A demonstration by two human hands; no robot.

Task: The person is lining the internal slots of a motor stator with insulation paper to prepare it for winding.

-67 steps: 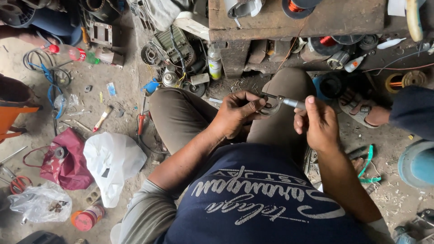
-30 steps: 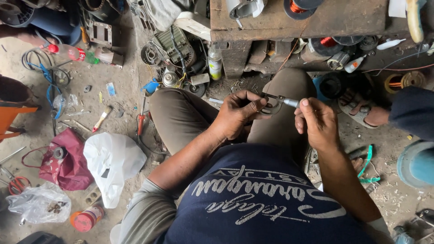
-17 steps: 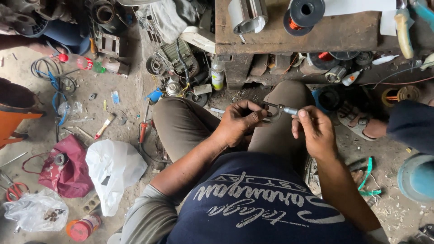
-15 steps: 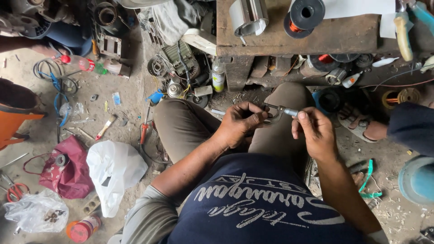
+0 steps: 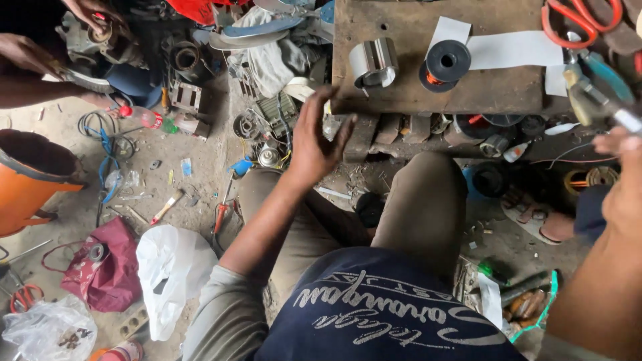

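At frame centre, left hand: your left hand (image 5: 314,144) is lifted with fingers spread wide and holding nothing, forearm running down-left, fingertips near the front edge of the wooden bench (image 5: 401,93).
Right hand: your right hand (image 5: 625,180) sits at the right edge, mostly cut off; you cannot tell whether it grips anything.
Nearest things: a curved metal strip (image 5: 373,63) and a black spool of copper wire (image 5: 447,61) stand on the bench just above your fingers.
Containers: an orange bucket (image 5: 30,177) at the left edge, contents hidden; a clear bag (image 5: 47,331) at lower left holds small dark bits; a white bag (image 5: 170,274) and a maroon bag (image 5: 103,271) lie beside it.
Change: half a second ago both hands met over your knee around a small tool; now they are apart, the left one raised toward the bench.
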